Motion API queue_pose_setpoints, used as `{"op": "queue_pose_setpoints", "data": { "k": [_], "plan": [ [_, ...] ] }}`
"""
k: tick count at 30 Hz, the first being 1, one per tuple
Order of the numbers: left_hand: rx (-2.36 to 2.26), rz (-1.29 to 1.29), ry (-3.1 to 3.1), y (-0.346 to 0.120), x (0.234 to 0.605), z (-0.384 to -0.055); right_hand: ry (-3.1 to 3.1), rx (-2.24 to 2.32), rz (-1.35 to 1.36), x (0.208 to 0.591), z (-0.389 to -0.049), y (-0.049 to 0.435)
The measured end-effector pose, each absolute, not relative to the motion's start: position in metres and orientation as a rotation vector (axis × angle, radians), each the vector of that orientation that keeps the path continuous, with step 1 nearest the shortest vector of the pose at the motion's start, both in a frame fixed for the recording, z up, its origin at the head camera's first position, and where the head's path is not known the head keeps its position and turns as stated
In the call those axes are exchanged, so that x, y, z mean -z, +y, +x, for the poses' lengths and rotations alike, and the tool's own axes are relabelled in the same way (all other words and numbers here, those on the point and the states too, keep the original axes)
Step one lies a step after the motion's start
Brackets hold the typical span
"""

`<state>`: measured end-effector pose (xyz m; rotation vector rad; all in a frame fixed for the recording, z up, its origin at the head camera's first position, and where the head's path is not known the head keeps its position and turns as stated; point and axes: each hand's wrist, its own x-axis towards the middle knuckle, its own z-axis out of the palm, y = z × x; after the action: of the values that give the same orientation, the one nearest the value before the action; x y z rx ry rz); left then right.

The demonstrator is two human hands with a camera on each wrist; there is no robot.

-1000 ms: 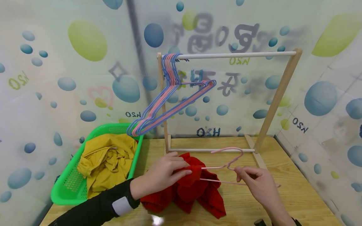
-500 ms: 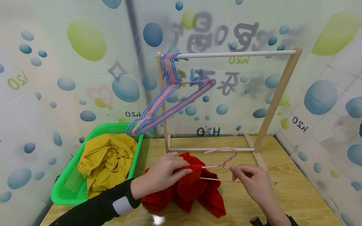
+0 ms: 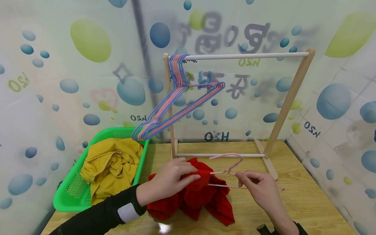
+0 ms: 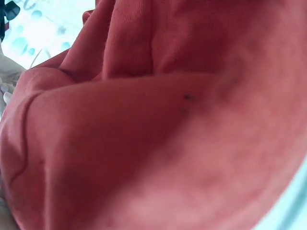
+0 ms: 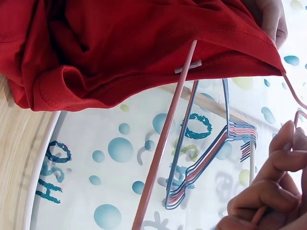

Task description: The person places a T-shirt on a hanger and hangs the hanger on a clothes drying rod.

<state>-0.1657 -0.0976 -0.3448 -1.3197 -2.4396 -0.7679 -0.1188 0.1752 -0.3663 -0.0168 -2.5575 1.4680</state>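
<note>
A red shirt (image 3: 199,192) lies bunched above the table, its neckline and a small white label showing in the right wrist view. My left hand (image 3: 173,179) grips its cloth near the collar, thumb on top. One end of a pink hanger (image 3: 232,164) runs inside the collar, and that end is hidden by the cloth. My right hand (image 3: 259,187) pinches the hanger's shoulder just beside the hook, which points up and left. In the right wrist view the hanger's bottom bar (image 5: 165,134) enters the neck opening. Red cloth (image 4: 120,143) fills most of the left wrist view.
A wooden rack (image 3: 286,101) with a white rail (image 3: 249,56) stands at the back. Several blue and pink hangers (image 3: 176,94) hang at its left end. On the left, a green basket (image 3: 66,199) holds a yellow garment (image 3: 113,169).
My right hand and the pink hanger have moved a little left, bringing the hook closer to the red shirt. My left hand keeps its hold in the same place.
</note>
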Motion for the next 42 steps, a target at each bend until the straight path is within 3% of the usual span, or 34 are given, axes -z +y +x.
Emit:
{"op": "queue_pose_setpoints", "data": {
  "k": [42],
  "plan": [
    [0.907,-1.353,-2.369,-0.095,0.346,-0.169,-2.564,-1.535,-0.004,0.374,-0.124,0.151]
  ]
}}
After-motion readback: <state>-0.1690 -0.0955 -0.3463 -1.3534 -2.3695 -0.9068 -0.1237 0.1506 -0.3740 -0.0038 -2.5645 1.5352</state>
